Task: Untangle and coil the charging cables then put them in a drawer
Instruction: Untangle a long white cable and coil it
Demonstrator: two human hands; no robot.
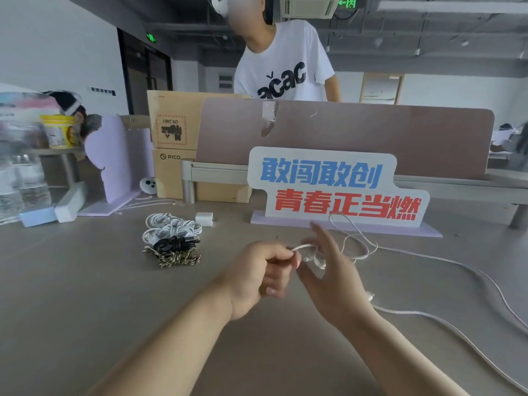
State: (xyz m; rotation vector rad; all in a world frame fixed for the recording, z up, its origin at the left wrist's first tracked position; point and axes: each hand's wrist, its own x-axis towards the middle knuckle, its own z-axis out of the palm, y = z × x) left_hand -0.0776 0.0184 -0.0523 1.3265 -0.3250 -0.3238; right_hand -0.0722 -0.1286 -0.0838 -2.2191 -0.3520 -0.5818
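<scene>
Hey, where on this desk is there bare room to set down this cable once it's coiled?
The widest bare stretch of desk lies left of your left hand, in front of the coiled bundles. A smaller gap sits between the bundles and the sign. The right side is crowded: the loose white cable snakes across it.

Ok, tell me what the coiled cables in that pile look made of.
White cables: smooth plastic or rubber jacket, going by the even, faintly glossy surface. Black cable: likely the same, with a slight sheen. Speckled cable: looks like a woven fabric braid, from its matte black-and-cream fleck.
</scene>
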